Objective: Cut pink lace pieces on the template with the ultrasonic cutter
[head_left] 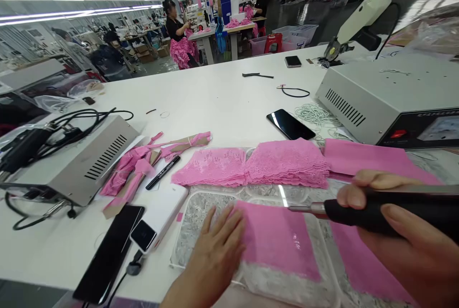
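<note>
My left hand (218,246) lies flat with its fingers extended, pressing the left edge of a pink fabric panel (278,241). That panel rests on a clear plastic tray (204,207) with a grey marbled pattern. In my right hand (401,236) is a black-handled tool (387,210) with a narrow metal tip. Its tip is over the panel's upper right edge; I cannot tell whether it touches. Behind the panel are two stacks of pink lace pieces, a left stack (215,167) and a right stack (289,162). More pink fabric (373,260) lies under my right hand.
Grey control boxes stand at the left (86,164) and right (390,97). A marker (163,172), a white power bank (161,217) and phones (109,255) lie at left. Another phone (290,125) is beside tangled cord (317,115). People work at sewing machines (238,4) beyond.
</note>
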